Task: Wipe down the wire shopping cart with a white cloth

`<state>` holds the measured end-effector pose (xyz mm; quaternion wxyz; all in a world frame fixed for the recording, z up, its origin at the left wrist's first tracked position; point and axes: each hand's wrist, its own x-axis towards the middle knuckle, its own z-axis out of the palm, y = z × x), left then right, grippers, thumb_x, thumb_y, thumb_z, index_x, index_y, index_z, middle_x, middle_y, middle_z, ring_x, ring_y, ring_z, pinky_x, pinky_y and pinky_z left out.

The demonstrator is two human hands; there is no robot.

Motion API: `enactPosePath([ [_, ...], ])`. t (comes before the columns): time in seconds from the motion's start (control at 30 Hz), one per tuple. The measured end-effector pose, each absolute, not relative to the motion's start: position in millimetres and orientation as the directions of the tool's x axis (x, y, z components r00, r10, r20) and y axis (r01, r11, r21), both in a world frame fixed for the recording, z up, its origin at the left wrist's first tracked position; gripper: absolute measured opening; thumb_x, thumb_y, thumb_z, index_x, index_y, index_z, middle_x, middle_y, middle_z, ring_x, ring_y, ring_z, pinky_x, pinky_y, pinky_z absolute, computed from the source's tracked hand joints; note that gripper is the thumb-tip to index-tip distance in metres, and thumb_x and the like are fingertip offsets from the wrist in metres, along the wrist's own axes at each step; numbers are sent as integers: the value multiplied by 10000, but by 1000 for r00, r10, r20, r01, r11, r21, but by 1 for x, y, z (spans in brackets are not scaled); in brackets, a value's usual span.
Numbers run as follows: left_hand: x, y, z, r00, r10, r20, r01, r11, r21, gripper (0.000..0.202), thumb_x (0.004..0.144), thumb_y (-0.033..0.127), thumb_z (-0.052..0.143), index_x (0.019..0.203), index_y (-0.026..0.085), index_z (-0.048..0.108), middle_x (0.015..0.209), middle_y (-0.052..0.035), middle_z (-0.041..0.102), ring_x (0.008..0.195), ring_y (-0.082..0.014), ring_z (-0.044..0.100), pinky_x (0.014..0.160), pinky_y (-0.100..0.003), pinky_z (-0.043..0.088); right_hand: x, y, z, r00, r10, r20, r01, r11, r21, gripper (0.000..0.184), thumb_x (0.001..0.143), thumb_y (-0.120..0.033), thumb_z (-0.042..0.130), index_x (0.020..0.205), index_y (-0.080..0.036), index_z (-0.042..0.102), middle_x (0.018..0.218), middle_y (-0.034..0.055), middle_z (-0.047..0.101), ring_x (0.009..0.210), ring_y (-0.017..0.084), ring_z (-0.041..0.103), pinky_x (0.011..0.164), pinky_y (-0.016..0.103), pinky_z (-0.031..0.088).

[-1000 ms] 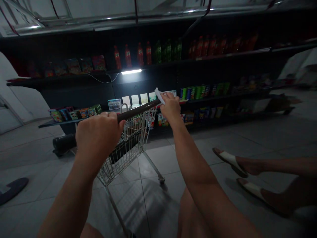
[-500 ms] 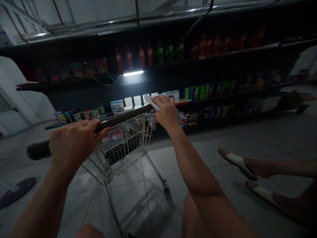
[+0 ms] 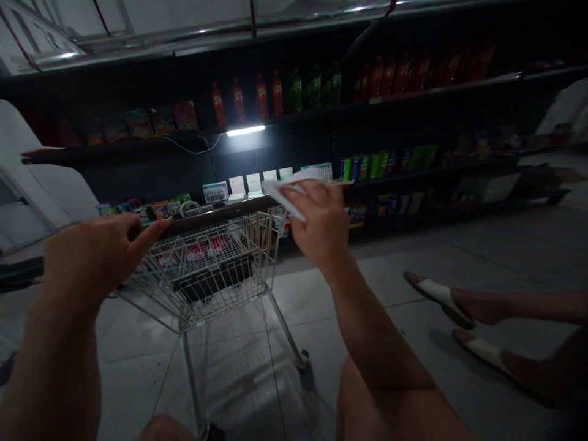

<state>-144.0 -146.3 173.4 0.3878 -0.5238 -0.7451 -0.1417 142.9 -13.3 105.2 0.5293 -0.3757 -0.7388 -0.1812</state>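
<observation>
In front of me stands a wire shopping cart [image 3: 220, 263] with a dark handlebar [image 3: 215, 217]. My left hand [image 3: 92, 254] is wrapped round the left part of that handlebar, thumb lying along it. A white cloth or tissue [image 3: 289, 190] is pinched in my right hand [image 3: 324, 223], near the bar's right end. Whether the cloth touches the bar there, I cannot tell. Inside the cart's wire basket, pinkish-red packages [image 3: 211, 246] show through the mesh.
Dark shelves [image 3: 285, 141] run across the back with red bottles [image 3: 261, 97], green bottles [image 3: 314, 89] and cans [image 3: 374, 165]. A lit tube lamp [image 3: 245, 130] hangs under one shelf. At right, another person's feet in sandals [image 3: 438, 294] rest on the tiled floor [image 3: 367, 269].
The cart and its handlebar have swung to the left, with my left hand moving left on it. My right hand has shifted slightly right and down, and more of the white cloth shows.
</observation>
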Motion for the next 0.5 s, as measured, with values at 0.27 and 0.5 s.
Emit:
enactPosePath([
  [0.27, -67, -85, 166, 75, 724, 686, 960, 134, -246, 625, 913, 665, 288, 796, 222, 713, 683, -100, 649, 630, -261, 601, 614, -349, 380, 161, 33, 116, -269, 429, 862, 701, 701, -130, 559, 817, -53, 458, 1299, -281, 625, 1266, 40, 608, 1136, 265, 499, 956, 452, 451],
  [0.5, -53, -67, 169, 131, 739, 661, 965, 57, -254, 604, 876, 716, 379, 793, 221, 715, 828, -113, 701, 729, -268, 643, 639, -340, 404, 157, 37, 123, -235, 473, 850, 718, 673, -176, 509, 825, -45, 453, 1253, -229, 660, 1300, 50, 616, 1110, 256, 513, 964, 427, 452],
])
